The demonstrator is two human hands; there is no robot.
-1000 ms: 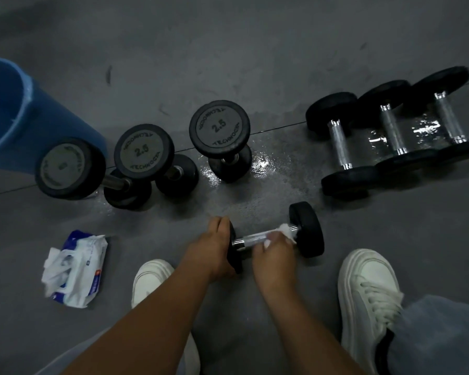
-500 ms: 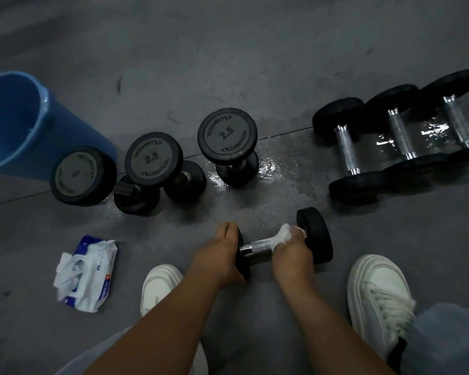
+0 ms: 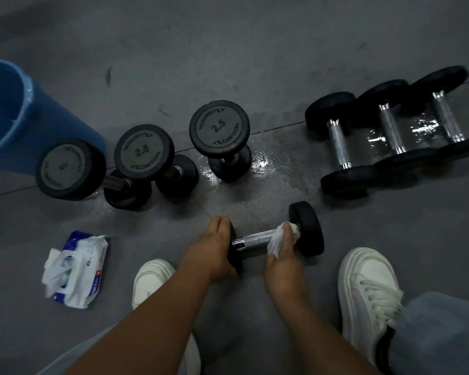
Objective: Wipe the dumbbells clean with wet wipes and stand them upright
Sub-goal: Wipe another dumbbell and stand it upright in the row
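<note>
A small black dumbbell (image 3: pixel 306 228) with a chrome handle lies on its side on the grey floor between my feet. My left hand (image 3: pixel 214 247) grips its left head, which is mostly hidden. My right hand (image 3: pixel 284 255) holds a white wet wipe (image 3: pixel 279 238) wrapped round the handle's right end, against the right head. Three dumbbells (image 3: pixel 219 128) marked 2.5 stand upright in a row behind. Three more dumbbells (image 3: pixel 339 147) lie on their sides at the right on a wet patch.
A blue bucket (image 3: pixel 25 123) stands at the far left. An opened pack of wet wipes (image 3: pixel 76 269) lies on the floor at the left. My white shoes (image 3: pixel 366 288) flank the dumbbell. Wet floor glistens near the upright dumbbells.
My right hand has slid the wipe along the handle to the right, up to the right head. My left hand keeps its grip on the left head.
</note>
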